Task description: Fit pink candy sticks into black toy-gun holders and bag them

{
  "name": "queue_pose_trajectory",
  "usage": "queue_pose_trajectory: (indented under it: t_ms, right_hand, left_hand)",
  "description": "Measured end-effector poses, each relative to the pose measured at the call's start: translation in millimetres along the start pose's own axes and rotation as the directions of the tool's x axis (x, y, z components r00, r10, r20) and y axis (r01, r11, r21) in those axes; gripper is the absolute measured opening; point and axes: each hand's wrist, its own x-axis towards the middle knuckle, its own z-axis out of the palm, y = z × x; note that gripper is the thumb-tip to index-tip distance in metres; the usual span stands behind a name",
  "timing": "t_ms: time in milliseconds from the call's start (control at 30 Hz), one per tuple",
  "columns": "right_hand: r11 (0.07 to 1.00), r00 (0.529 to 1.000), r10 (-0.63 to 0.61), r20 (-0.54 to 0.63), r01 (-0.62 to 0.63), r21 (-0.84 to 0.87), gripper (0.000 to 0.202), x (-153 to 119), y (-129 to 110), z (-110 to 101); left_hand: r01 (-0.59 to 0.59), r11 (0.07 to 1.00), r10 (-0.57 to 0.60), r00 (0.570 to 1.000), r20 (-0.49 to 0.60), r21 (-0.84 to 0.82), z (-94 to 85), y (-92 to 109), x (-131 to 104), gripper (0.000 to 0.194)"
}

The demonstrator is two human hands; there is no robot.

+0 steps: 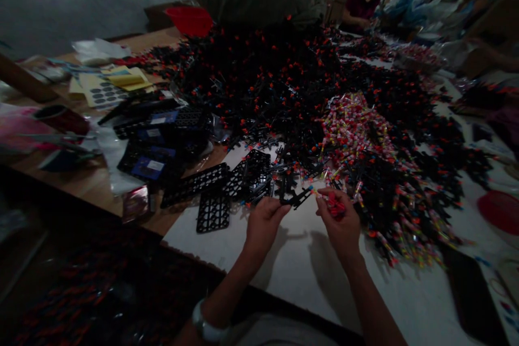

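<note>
My left hand (pixel 263 223) is closed, pinching a small black toy gun (pixel 300 199) between thumb and fingers. The gun lies level, its muzzle end pointing right. My right hand (pixel 341 225) is closed too, with its fingertips on a small bright tube (pixel 315 190) that meets the muzzle end; whether the two are joined I cannot tell. Red pieces (pixel 335 205) are also held in the right hand, their kind unclear. Just beyond the hands lie a pile of black toy guns (pixel 275 97) with orange tips and a heap of small wrapped colourful tubes (pixel 354 127).
Black perforated plastic racks (pixel 213 213) lie left of my hands. Farther left are sticker sheets (pixel 106 89) and scissors (pixel 60 141). A dark flat slab (pixel 472 292) and a red lid-like disc (pixel 500 210) are at right. Another person (pixel 360 5) sits across the table.
</note>
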Motion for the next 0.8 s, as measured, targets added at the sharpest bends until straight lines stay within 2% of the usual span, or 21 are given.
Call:
queue_pose_trajectory:
  t_ms: [67,133,267,367,433,533,633,700,767,800]
  right_hand:
    - [0.982,0.986,0.163,0.023,-0.164,0.096,0.024,-12.2,-2.4,2.5]
    - [0.947,0.959,0.267,0.099,-0.280,0.157,0.026,-22.7,-1.6,6.8]
    - [0.895,0.921,0.379,0.091,-0.390,0.216,0.036,-32.2,3.4,13.5]
    - [0.892,0.915,0.390,0.100,-0.403,0.206,0.038,-35.8,5.2,16.6]
    - [0.900,0.919,0.382,0.100,-0.394,0.188,0.035,-39.3,7.0,17.9]
    - [0.955,0.960,0.277,0.047,-0.280,0.100,0.025,-42.4,14.2,16.7]
    - [0.998,1.000,-0.005,0.019,0.006,-0.062,0.014,-40.0,22.9,10.9]
    - [0.967,0.979,-0.193,0.072,0.202,-0.156,0.014,-37.8,25.3,6.4]
    - [0.928,0.939,-0.302,0.165,0.329,-0.174,0.017,-38.0,24.3,3.0]
    - [0.925,0.925,-0.314,0.212,0.348,-0.150,0.018,-39.4,23.2,1.8]
  left_hand:
    - [0.208,0.944,-0.202,0.978,0.050,-0.254,9.4,3.5,-4.4,0.024]
    - [0.340,0.858,-0.312,0.941,0.134,-0.385,16.9,6.6,-9.0,0.026]
    - [0.410,0.771,-0.358,0.912,0.202,-0.488,27.6,7.4,-16.0,0.019]
    - [0.435,0.661,-0.397,0.894,0.206,-0.611,35.7,2.9,-18.6,0.030]
    - [0.426,0.622,-0.407,0.893,0.192,-0.657,40.6,0.6,-20.1,0.027]
    - [0.416,0.677,-0.390,0.902,0.183,-0.607,43.4,3.7,-23.2,0.019]
    - [0.363,0.829,-0.309,0.931,0.194,-0.425,39.8,13.5,-25.8,0.025]
    - [0.315,0.894,-0.249,0.941,0.230,-0.319,36.6,19.4,-26.4,0.030]
    - [0.344,0.885,-0.273,0.929,0.249,-0.314,34.5,21.6,-26.1,0.035]
    - [0.386,0.855,-0.313,0.917,0.248,-0.346,33.8,20.8,-25.8,0.036]
